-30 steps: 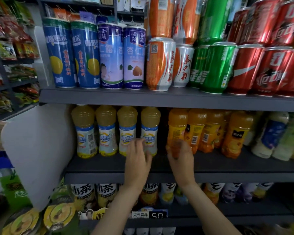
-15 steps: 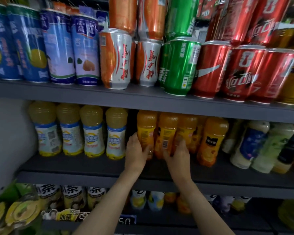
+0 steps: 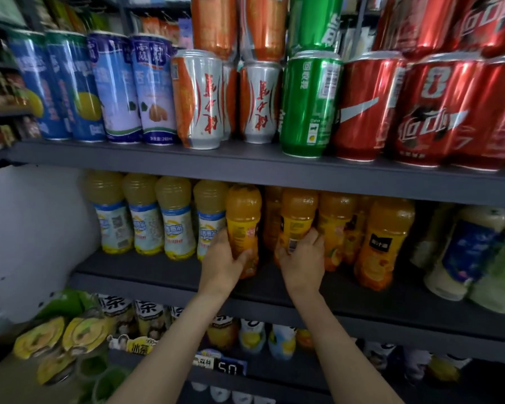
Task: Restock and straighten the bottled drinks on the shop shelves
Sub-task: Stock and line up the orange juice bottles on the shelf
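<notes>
On the middle dark shelf stand orange juice bottles with yellow labels. My left hand wraps the lower part of one orange bottle, which stands upright near the shelf's front. My right hand grips the neighbouring orange bottle low down. More orange bottles stand to the right, some behind the held ones. To the left is a row of pale yellow bottles with blue and white labels.
The upper shelf carries blue, orange-and-silver, green and red cans. White and green bottles stand at the far right. The lower shelf holds tea bottles and a price tag. A white panel closes the left side.
Both hands moved right from the pale yellow bottles to the orange ones and closed on two of them. The left-hand bottle has come forward, away from the row.
</notes>
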